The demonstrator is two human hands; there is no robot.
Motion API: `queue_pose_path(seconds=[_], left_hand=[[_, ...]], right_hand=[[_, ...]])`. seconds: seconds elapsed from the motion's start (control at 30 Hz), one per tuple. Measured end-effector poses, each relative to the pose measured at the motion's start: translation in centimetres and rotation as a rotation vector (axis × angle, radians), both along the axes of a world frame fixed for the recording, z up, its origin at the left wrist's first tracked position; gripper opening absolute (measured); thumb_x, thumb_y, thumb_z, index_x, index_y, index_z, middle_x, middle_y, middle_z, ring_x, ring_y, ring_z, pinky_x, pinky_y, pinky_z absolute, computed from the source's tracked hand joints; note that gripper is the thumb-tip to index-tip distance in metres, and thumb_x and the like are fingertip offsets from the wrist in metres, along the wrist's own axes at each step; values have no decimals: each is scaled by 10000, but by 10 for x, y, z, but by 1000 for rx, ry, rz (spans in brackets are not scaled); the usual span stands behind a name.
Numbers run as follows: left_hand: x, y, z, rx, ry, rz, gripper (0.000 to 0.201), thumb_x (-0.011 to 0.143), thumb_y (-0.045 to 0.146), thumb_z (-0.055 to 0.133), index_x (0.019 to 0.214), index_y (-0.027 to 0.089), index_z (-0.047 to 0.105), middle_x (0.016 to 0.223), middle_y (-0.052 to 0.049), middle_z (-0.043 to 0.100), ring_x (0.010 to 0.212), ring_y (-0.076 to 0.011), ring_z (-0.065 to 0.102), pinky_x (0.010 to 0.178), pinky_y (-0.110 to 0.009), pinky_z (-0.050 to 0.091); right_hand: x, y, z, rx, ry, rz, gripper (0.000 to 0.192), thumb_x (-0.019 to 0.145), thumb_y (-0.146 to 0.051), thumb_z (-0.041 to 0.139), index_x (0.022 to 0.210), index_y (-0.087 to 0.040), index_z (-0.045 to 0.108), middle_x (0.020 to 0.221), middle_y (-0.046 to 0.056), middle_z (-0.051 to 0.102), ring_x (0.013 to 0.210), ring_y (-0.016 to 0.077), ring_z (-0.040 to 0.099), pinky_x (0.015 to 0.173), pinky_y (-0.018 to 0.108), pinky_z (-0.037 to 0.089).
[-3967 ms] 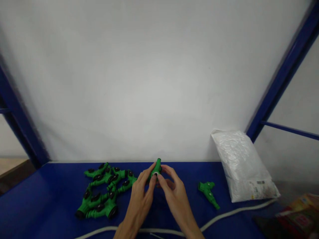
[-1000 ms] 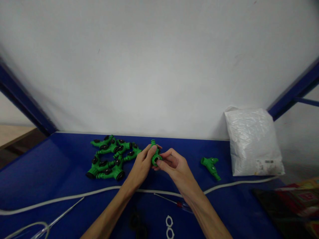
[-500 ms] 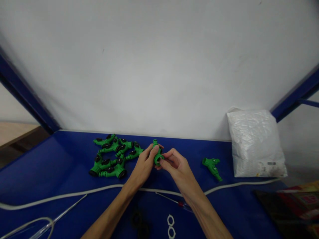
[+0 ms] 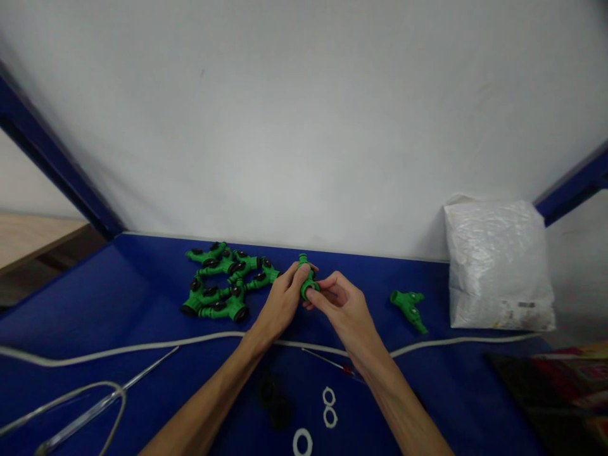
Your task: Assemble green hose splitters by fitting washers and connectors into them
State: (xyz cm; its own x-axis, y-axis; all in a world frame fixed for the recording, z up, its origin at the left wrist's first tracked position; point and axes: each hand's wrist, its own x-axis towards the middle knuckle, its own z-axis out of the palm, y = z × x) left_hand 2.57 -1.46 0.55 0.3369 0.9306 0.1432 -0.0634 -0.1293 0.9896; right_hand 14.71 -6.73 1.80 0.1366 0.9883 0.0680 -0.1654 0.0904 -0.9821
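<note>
- I see a green fitting (image 4: pixel 306 283), short, ribbed, dark open end toward me.
- My left hand (image 4: pixel 284 303) and right hand (image 4: pixel 342 309) both pinch it, just right of the pile (image 4: pixel 223 285).

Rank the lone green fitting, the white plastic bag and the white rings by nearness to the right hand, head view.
1. Lone green fitting, on the table right of the right hand.
2. White rings, nearer the camera, below the hand.
3. White plastic bag, far right against the wall.
</note>
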Motion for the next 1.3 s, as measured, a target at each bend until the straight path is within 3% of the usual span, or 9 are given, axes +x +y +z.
queue_pose_path(seconds=[0.17, 0.3, 0.47, 0.63, 0.73, 0.83, 0.9, 1.03, 1.3], left_hand=[[-1, 3, 0, -138, -87, 4, 449, 903, 569, 470, 979, 176, 674, 769, 12, 579, 603, -113, 471, 498, -211, 356], [-5, 12, 1, -286, -308, -23, 511, 878, 603, 450, 1014, 152, 648, 694, 15, 584, 411, -57, 337, 377, -193, 198], [-8, 19, -1, -346, -509, -91, 483, 886, 573, 462, 1035, 139, 613, 590, 25, 587, 315, -27, 258, 351, -180, 158], [-7, 18, -3, -442, -547, -128, 482, 893, 589, 460, 1037, 151, 602, 568, 29, 586, 327, -62, 422, 330, -160, 241], [-7, 16, 2, -525, -514, -111, 470, 895, 585, 468, 1054, 162, 598, 564, 23, 588, 448, -136, 610, 350, -164, 359], [-7, 15, 3, -519, -509, -99, 456, 906, 573, 469, 1066, 167, 599, 553, 11, 592, 697, -219, 722, 558, -261, 562], [-6, 16, 0, -495, -506, -107, 464, 901, 585, 475, 1056, 168, 603, 552, 5, 601, 729, -221, 716, 632, -298, 582], [-4, 18, -7, -415, -383, -29, 513, 863, 625, 523, 1034, 156, 639, 647, -6, 644, 579, -145, 631, 489, -207, 492], [-7, 11, -1, -141, -62, 30, 556, 878, 643, 488, 1076, 143, 631, 705, -2, 626, 541, -156, 603, 408, -227, 435]], right_hand=[[8, -5, 11, 1, -159, 18, 324, 803, -501, 729, 835, -187, 659, 735, 32, 717, 701, 199, 695, 717, 345, 557], [4, -38, 8, 57, -562, -24, 256, 838, -453, 712, 955, -224, 706, 855, 57, 720, 745, 222, 682, 717, 361, 538], [-34, -90, -15, 154, -966, 159, 337, 786, -349, 782, 1111, -276, 727, 1067, 103, 697, 966, 320, 673, 827, 426, 549], [-67, -97, -23, 125, -1280, 265, 345, 800, -244, 753, 1139, -201, 702, 1056, 130, 677, 969, 360, 662, 835, 549, 559], [-68, -91, -20, 146, -1292, 286, 268, 777, -111, 728, 1032, -192, 711, 1009, 97, 676, 948, 313, 672, 832, 489, 580], [-52, -83, -6, 205, -1116, 228, 364, 768, -71, 731, 1087, -241, 693, 1048, 55, 670, 949, 239, 683, 846, 358, 589], [-35, -72, 8, 284, -987, 137, 374, 819, -86, 699, 1145, -268, 668, 1090, 41, 670, 973, 197, 686, 878, 298, 575], [-5, -36, 31, 481, -918, -124, 288, 902, -146, 615, 1176, -230, 643, 1126, 72, 678, 943, 189, 700, 889, 314, 579], [2, 7, -3, 691, -1011, -243, 262, 960, -169, 518, 1161, -200, 684, 1102, 102, 706, 986, 210, 713, 878, 310, 603]])
